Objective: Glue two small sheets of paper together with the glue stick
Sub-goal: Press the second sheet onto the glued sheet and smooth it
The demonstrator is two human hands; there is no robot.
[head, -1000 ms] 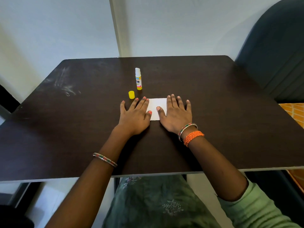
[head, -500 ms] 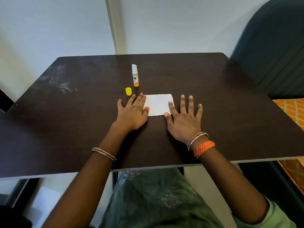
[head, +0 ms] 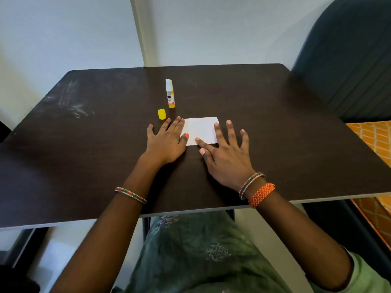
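The right hand (head: 227, 154) had slid outward and back from where it lay a second earlier, so that more of the white paper (head: 200, 130) showed between the two hands; only its forefinger and thumb tip lay on the right end of the sheet, fingers spread and straight, grasping nothing. The left hand (head: 167, 139) had kept its place, flat and released, its fingers and thumb pressing the left end of the paper against the tabletop (head: 296, 127). Only one white rectangle could be made out, so the two sheets probably already lay one on the other, and this sweep looked like smoothing them down to set the glue; whether the bond was complete could not be told. Just beyond the left hand's fingertips stood the yellow cap (head: 161, 114), off the glue stick (head: 170, 94), which stood upright and uncapped a little farther out from that hand. Nothing lay between either hand and the paper. The open stick would likely need its cap again, and the cap sat close enough to be knocked by the left fingers.
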